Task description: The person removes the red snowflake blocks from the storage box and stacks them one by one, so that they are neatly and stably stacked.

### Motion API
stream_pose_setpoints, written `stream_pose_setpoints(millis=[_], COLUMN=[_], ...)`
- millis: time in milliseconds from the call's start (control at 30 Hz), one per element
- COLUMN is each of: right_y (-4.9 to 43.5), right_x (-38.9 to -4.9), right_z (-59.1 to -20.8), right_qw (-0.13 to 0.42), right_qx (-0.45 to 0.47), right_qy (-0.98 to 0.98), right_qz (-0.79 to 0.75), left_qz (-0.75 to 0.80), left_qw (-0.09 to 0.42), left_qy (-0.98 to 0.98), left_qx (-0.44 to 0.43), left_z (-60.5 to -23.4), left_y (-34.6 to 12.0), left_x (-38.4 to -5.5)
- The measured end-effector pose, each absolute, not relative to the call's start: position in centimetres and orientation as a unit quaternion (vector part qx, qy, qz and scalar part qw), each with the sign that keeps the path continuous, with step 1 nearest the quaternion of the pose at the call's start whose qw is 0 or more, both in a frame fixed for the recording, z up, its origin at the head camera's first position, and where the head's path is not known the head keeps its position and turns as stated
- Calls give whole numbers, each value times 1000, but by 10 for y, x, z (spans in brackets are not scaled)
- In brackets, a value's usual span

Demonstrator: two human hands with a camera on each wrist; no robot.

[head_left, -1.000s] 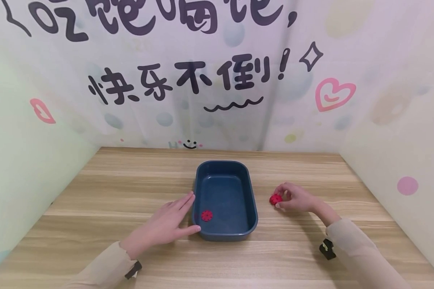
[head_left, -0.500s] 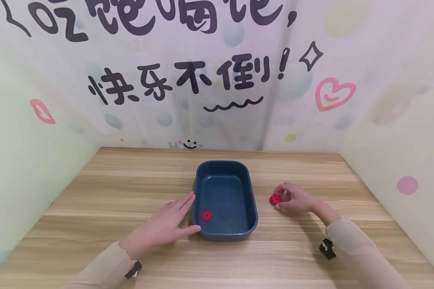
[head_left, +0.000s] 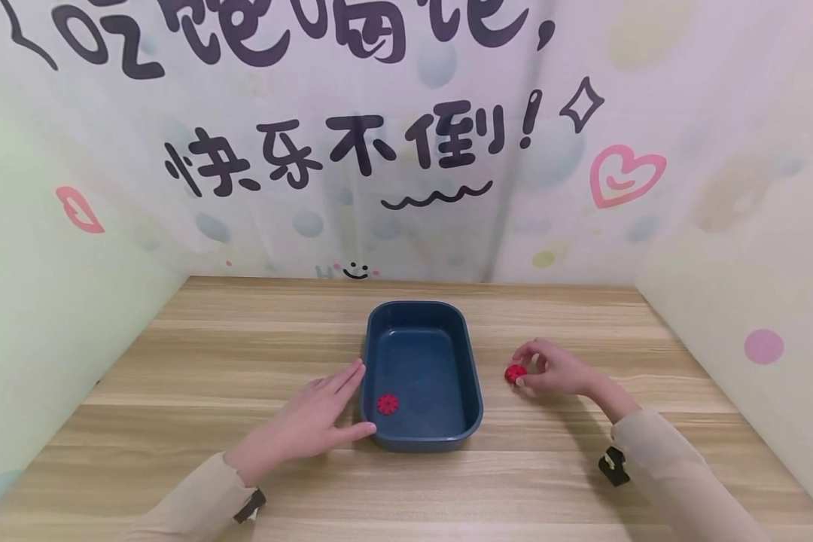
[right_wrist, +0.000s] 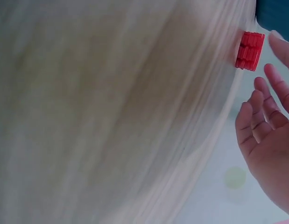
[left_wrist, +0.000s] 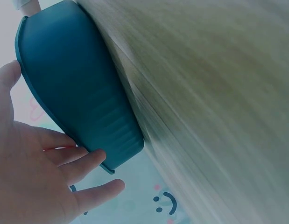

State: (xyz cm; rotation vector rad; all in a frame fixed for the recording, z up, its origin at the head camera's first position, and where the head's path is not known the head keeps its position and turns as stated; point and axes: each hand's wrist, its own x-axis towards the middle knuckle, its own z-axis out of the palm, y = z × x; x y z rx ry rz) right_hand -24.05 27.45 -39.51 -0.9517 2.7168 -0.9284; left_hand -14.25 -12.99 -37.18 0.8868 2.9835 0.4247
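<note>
A dark blue rectangular tray point(head_left: 425, 361) stands on the table, with one red notched plastic disc point(head_left: 388, 404) lying inside at its near left corner. My left hand point(head_left: 305, 418) rests against the tray's left side, straight fingers and thumb touching the rim; the left wrist view shows the tray's outer wall point(left_wrist: 79, 79) beyond the fingers. To the right of the tray sits a small stack of red notched discs point(right_wrist: 250, 51) on the tabletop. Around that stack my right hand point(head_left: 558, 369) is held with loosely bent fingers, thumb and index parted and a small gap from the discs in the right wrist view.
The wood-grain table point(head_left: 244, 324) meets a printed cloth wall point(head_left: 278, 233) at the back and pale walls on both sides. Black wrist devices point(head_left: 613, 467) hang under both sleeves.
My right hand's fingers have shifted up slightly and loosened from the red stack, which stays in place. The left hand and the tray have not moved.
</note>
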Motion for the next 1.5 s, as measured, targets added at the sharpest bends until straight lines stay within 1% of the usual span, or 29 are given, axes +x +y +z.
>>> stream_pose_setpoints(millis=[167, 300, 433, 767, 933, 1033, 1233, 1500], right_y=[269, 253, 232, 167, 136, 121, 97, 74], right_x=[-243, -249, -253, -254, -254, -256, -262, -272], right_z=[-381, -362, -341, -299, -288, -285, -282, -300], right_qw=[48, 34, 47, 137, 166, 182, 238, 310], right_qx=[-328, -347, -360, -395, -418, -426, -416, -371], right_qy=[890, 885, 883, 883, 874, 867, 856, 854], right_qz=[-312, -309, -296, -214, -186, -185, -193, -193], left_qz=[134, 134, 133, 132, 135, 137, 131, 134], left_qw=[-3, -4, -3, 1, -1, -1, 1, -2], left_qy=[949, 949, 949, 949, 949, 949, 950, 949], left_qx=[285, 286, 286, 286, 285, 284, 284, 287], left_z=[-372, -372, -371, -370, -370, -370, -373, -372], left_y=[-130, -130, -130, -130, -130, -131, -132, -132], left_x=[-142, -142, -142, -142, -142, -142, -144, -143])
